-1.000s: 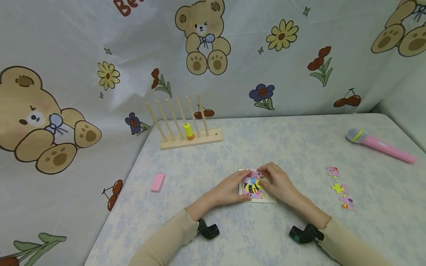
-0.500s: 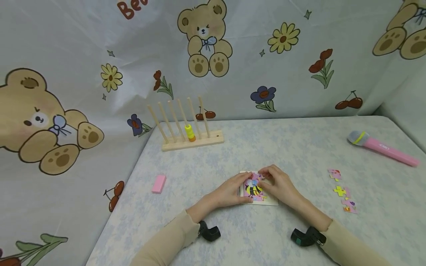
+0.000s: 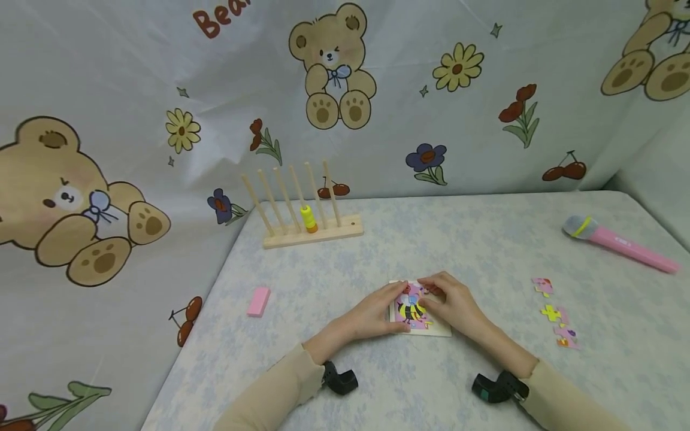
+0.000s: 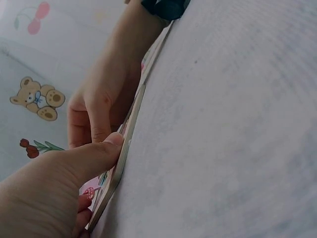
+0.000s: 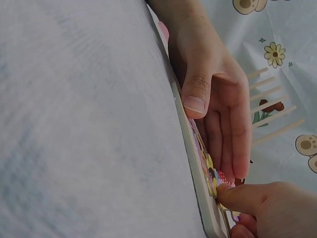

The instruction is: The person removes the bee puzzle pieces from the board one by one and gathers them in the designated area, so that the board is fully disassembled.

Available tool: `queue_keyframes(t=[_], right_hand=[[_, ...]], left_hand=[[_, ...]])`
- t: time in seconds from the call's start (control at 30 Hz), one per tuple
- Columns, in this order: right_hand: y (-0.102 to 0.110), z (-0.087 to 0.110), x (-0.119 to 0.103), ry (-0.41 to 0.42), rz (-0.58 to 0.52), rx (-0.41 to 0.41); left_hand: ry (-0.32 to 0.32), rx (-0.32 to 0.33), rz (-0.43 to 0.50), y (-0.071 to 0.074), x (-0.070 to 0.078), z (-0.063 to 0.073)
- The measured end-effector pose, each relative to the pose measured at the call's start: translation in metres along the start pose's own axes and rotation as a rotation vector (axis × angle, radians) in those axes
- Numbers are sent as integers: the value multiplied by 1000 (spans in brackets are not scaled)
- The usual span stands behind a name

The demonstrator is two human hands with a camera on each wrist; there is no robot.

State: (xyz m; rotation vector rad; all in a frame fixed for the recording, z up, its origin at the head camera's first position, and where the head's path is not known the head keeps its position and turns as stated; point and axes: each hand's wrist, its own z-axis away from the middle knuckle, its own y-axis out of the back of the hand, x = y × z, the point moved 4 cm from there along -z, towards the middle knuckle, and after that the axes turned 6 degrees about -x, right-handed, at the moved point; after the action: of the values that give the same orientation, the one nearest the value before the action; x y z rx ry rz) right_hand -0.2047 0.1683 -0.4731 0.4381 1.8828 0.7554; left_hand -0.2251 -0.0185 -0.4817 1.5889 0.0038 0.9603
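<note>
A small puzzle board with a bee picture on pink pieces lies on the table between both hands. My left hand grips its left side, thumb at the near edge and fingers at the far edge. At the upper right of the picture, my right hand pinches a puzzle piece between thumb and fingers, close over the board. In the right wrist view the right thumb lies on the picture beside a red part with white dots. The right fingers partly hide the piece.
Several loose puzzle pieces lie to the right. A pink toy microphone rests at the back right. A wooden peg stand with yellow and orange beads stands at the back left, and a pink block lies nearer on the left.
The head view has tilted up slightly, so everything sits a little lower in the picture. Both hands stay at the board, with only slight movement of the right fingers.
</note>
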Motion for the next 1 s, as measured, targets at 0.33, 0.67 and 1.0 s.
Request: queue_keyframes(t=[0.33, 0.67, 1.0], right_hand=[[0, 0, 1, 1, -9, -12], [0, 1, 2, 3, -43, 5], [-4, -2, -2, 29, -2, 38]], left_hand=[[-18, 2, 4, 0, 4, 0], [-17, -4, -6, 0, 3, 0], [-23, 0, -10, 0, 0, 0]])
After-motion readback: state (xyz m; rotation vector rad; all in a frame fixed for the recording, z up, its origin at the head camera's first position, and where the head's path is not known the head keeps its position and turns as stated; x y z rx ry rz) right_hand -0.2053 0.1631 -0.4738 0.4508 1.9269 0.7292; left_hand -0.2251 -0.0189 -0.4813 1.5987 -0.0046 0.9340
